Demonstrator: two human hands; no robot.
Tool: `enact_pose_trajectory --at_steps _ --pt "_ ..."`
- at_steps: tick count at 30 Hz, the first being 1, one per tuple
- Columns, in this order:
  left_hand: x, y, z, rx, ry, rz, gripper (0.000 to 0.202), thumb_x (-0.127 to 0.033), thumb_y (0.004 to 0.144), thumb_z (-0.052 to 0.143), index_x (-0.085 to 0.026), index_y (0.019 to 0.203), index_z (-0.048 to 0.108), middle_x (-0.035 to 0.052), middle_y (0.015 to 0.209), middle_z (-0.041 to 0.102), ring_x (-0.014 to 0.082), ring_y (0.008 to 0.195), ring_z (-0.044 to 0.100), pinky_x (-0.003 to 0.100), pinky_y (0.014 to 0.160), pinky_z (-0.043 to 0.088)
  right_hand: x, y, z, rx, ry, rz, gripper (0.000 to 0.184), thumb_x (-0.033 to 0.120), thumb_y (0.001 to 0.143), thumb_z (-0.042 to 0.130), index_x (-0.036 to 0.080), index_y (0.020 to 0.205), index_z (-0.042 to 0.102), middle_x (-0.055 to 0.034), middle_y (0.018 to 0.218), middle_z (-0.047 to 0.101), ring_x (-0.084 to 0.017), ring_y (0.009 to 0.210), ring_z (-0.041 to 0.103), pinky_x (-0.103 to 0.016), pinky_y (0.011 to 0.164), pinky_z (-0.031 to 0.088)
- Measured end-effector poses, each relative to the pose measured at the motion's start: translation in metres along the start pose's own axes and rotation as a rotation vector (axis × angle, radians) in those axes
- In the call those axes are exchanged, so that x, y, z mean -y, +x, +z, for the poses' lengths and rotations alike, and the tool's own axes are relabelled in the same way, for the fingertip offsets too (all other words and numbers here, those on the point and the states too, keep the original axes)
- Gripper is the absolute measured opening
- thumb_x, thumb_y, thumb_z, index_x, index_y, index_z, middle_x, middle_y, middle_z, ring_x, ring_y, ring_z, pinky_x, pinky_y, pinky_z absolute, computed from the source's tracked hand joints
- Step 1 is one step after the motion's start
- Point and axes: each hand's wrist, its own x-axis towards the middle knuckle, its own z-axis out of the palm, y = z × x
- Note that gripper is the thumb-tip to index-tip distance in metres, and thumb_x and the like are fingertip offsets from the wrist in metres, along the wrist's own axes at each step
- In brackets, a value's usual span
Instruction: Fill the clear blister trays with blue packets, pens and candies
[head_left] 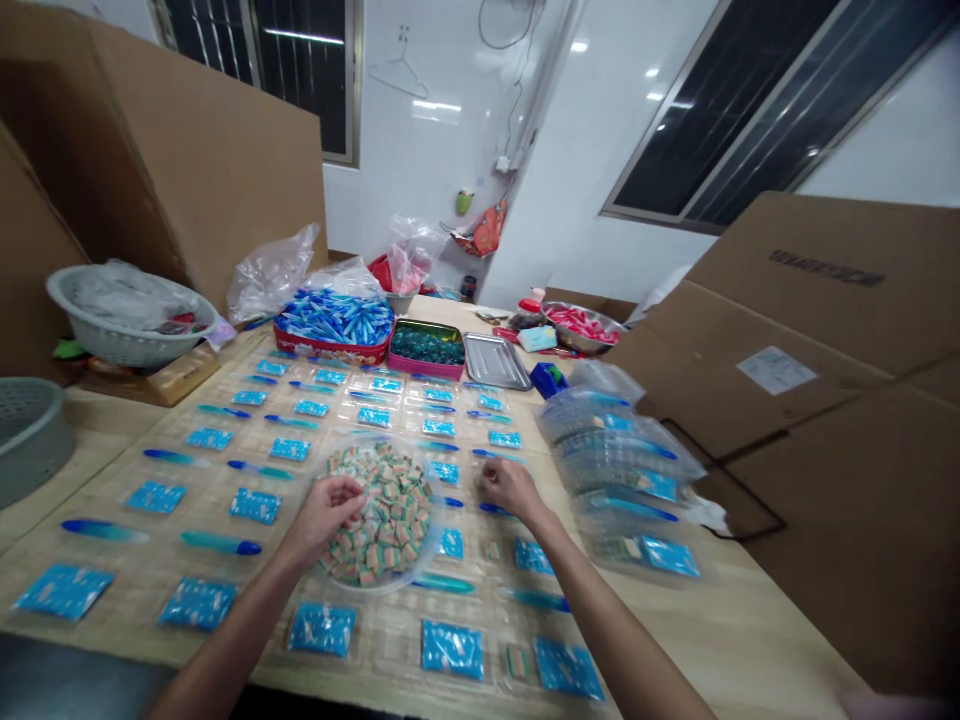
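Observation:
A round clear bowl [439, 535] full of small striped blocks, which look like erasers [386, 510], stands among rows of clear plastic trays [390, 640]. My left hand [331, 512] is over the bowl's left side with fingers curled together; what they hold, if anything, is hidden. To the right of the bowl, my right hand [510, 485] reaches down over a tray, its fingertips pinched and their contents not visible. Blue packets [452, 648] and blue pens [221, 542] lie in the trays. One tray at the front right also has a striped block [517, 660].
Stacked filled trays [630, 470] stand at the right, beside a large cardboard box [840, 420]. Behind the rows are a red tin of blue pens [334, 320], a pink-sided tin of teal pieces [427, 345] and a metal tray [496, 360]. Baskets [127, 335] are at the left.

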Motion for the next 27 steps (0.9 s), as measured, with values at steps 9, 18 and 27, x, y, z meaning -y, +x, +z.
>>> enact_pose_trajectory --at_steps 9,18,27 --pt "-0.005 0.003 -0.017 -0.133 0.412 0.193 0.013 -0.023 0.073 0.055 -0.013 0.076 0.062 0.0017 0.066 0.062 0.0136 0.061 0.058 0.023 0.057 0.045 0.009 0.001 -0.004 -0.122 0.232 -0.054 0.018 0.029 0.077 0.054 0.017 0.077 0.067 -0.0084 0.08 0.065 -0.019 0.064 0.059 -0.029 0.062 0.04" --pt "0.004 0.002 -0.009 0.008 1.029 0.279 0.023 -0.018 0.078 0.055 -0.016 0.1 0.064 0.0112 0.106 0.063 0.0247 0.104 0.057 0.036 0.092 0.042 0.158 -0.018 -0.001 0.084 0.513 -0.412 0.01 0.021 0.076 0.057 0.018 0.082 0.065 -0.0043 0.08 0.062 -0.019 0.074 0.057 -0.027 0.067 0.041" --pt "0.014 0.007 -0.008 0.062 1.017 0.32 0.026 -0.006 0.067 0.05 -0.016 0.089 0.06 0.008 0.097 0.061 0.0222 0.093 0.056 0.03 0.08 0.041 0.173 -0.024 0.022 0.035 0.426 -0.447 0.014 0.009 0.069 0.054 0.019 0.08 0.054 -0.0042 0.086 0.057 -0.02 0.083 0.051 -0.029 0.072 0.036"
